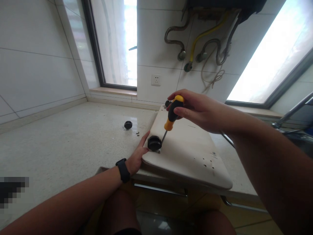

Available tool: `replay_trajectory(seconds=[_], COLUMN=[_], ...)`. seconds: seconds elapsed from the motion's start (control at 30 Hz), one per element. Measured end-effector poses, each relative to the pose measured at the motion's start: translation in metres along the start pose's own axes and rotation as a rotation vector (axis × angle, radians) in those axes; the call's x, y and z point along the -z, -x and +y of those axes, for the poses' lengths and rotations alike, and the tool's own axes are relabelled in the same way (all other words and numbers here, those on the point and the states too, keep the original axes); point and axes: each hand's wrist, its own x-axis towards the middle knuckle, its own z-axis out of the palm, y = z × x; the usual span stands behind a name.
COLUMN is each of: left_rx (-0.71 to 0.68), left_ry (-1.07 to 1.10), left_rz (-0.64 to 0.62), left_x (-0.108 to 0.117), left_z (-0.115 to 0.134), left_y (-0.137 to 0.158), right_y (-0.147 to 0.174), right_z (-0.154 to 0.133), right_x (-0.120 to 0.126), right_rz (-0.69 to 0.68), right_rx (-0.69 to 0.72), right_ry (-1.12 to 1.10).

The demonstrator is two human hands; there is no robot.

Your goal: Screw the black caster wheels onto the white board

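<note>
My right hand (193,107) is closed round the yellow and black handle of a screwdriver (174,112). The shaft slants down to the base of a black caster wheel (154,143), which sits at the near left corner of a white board (186,147). My left hand (139,156), with a dark watch on the wrist, grips the board's left edge beside that caster; some of its fingers are hidden. A second caster (167,103) is at the board's far left corner, partly behind my right hand. Several screw holes show at the near right corner.
A loose caster (128,124) lies on the pale countertop (85,140), with small screws (138,133) near it. The board overhangs the counter's front edge, above cabinet handles (160,189). Pipes (193,45) and a wall socket (156,80) are behind.
</note>
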Motion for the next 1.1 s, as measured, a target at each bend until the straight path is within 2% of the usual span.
replay_trajectory(seconds=[0.1,0.23,0.43,0.5,0.63,0.7,0.87,1.1], left_rx=[0.036,0.03,-0.067,-0.079,-0.067,-0.08,-0.097,-0.076], left_ry=[-0.029,-0.049,-0.082,-0.062,-0.054,-0.094,-0.155,-0.088], left_rz=[0.0,0.008,-0.003,-0.03,-0.058,-0.039,-0.042,-0.048], left_x=[0.001,0.003,0.004,0.004,0.006,0.007,0.007,0.006], left_z=[-0.002,-0.003,-0.003,-0.003,-0.005,-0.005,-0.004,-0.004], left_y=[0.0,-0.001,-0.002,-0.002,-0.003,-0.003,-0.002,-0.004], right_y=[-0.002,-0.002,0.009,0.015,0.027,0.031,0.039,0.043], right_z=[-0.004,-0.014,-0.011,-0.005,0.007,0.011,0.016,0.021], right_x=[-0.004,-0.014,-0.03,-0.034,-0.036,-0.036,-0.044,-0.058], right_rz=[0.042,0.141,0.228,0.326,0.612,0.686,0.677,0.658], right_rx=[-0.029,-0.141,-0.198,-0.168,-0.095,-0.058,-0.027,-0.036], right_ry=[0.08,0.154,0.036,0.024,0.007,-0.061,-0.19,-0.168])
